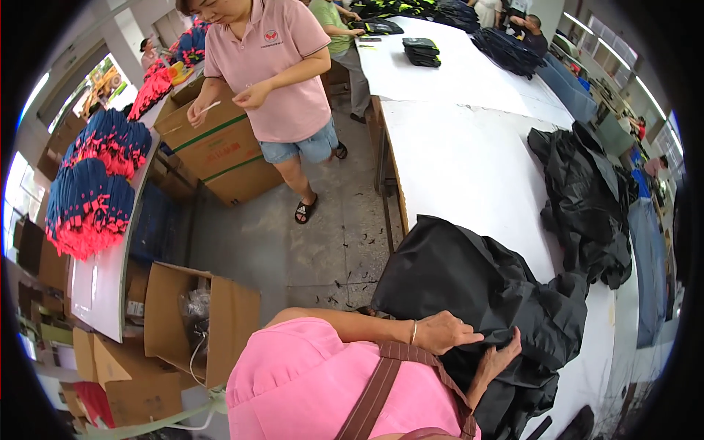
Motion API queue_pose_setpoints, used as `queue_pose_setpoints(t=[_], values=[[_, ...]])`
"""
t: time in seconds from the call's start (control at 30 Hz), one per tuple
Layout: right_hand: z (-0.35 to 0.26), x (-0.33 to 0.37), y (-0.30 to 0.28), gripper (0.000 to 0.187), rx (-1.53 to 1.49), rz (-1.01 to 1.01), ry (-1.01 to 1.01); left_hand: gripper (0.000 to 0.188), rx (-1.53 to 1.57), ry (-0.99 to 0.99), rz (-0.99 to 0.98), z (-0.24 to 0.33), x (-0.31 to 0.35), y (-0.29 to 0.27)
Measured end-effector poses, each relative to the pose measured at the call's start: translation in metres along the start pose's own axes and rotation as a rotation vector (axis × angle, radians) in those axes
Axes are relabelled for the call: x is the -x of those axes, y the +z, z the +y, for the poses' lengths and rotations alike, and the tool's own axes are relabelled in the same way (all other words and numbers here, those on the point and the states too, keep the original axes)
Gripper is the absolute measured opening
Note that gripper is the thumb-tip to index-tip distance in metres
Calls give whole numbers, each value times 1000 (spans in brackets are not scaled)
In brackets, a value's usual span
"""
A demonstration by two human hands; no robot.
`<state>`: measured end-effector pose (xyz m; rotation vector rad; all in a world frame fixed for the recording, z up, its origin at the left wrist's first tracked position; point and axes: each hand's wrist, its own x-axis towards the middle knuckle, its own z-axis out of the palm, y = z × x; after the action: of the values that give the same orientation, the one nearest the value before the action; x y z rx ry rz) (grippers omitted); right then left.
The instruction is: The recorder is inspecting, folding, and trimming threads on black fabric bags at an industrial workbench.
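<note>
A large piece of thin black fabric lies bunched over the near edge of the white table; its exact kind cannot be told. My left hand, with a bracelet at the wrist, reaches across from the left and pinches a fold of it. Close beside, to the right, my right hand has its fingers closed on the same fabric. Between the two hands the cloth is drawn into a small crease. The tips of some fingers are hidden by the folds.
On the white table, more black fabric lies to the right and a folded stack farther back. A person in pink stands ahead, holding a small white strip. Cardboard boxes and navy-pink garment bundles are at left.
</note>
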<state>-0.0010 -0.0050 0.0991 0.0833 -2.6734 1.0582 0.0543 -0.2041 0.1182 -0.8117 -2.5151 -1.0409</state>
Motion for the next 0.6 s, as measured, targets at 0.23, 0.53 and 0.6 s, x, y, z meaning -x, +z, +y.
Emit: queue_pose_setpoints(t=[0.23, 0.53, 0.6], values=[[34, -13, -32, 58, -75, 83, -67, 55, -9, 33, -69, 16, -20, 6], [-20, -19, -41, 58, -123, -102, -72, 50, 31, -57, 29, 6, -14, -12], [-29, -14, -29, 55, -1, -71, -81, 50, 65, -26, 14, 6, -20, -6]])
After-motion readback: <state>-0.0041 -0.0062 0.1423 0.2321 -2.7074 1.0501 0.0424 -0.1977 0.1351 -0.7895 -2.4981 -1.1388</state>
